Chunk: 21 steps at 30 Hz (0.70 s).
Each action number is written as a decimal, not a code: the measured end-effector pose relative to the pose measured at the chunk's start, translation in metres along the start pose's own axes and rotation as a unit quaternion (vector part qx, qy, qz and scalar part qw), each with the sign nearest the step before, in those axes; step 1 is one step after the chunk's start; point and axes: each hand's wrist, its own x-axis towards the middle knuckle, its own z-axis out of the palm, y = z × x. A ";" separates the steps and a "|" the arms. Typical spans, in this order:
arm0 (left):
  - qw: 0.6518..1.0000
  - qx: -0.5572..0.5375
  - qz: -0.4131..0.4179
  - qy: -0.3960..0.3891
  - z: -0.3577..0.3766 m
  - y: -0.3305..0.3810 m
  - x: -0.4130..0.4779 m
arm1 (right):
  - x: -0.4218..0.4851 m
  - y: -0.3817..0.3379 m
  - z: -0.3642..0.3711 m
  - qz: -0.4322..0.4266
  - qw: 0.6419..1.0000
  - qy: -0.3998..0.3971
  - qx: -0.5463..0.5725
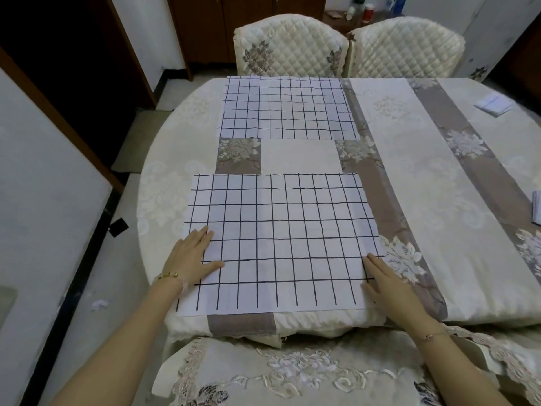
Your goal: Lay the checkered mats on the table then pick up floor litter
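Observation:
Two white mats with black grid lines lie flat on the table (424, 177). The near checkered mat (278, 238) sits at the front edge; the far checkered mat (285, 108) lies at the back edge. My left hand (191, 256) rests flat, fingers spread, on the near mat's left side. On that mat's lower right edge my right hand (386, 284) presses flat. Neither hand holds anything. A folded checkered mat (494, 104) lies at the far right, and another (537, 208) shows at the right frame edge. A small white scrap of litter (99, 304) lies on the floor at left.
A padded chair seat (292, 373) is right under me, against the table's front. Two quilted chairs (289, 45) (405, 48) stand behind the table. A white wall panel (38, 186) and a dark doorway flank the narrow floor strip at left. A black object (118, 227) lies there.

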 end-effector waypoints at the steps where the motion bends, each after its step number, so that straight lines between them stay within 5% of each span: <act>1: 1.000 0.009 -0.001 -0.008 0.000 -0.002 0.001 | 0.000 0.000 0.000 -0.002 1.000 -0.010 0.003; 12: 1.000 0.003 0.001 0.000 -0.012 0.008 0.001 | -0.003 -0.007 -0.011 0.038 0.996 0.009 0.080; 18: 0.980 -0.179 0.064 0.063 -0.024 0.079 -0.012 | -0.046 -0.008 -0.044 0.096 0.966 0.132 0.202; 21: 0.957 -0.265 0.118 0.031 -0.032 0.138 -0.028 | -0.103 0.003 -0.058 0.102 0.918 0.211 0.320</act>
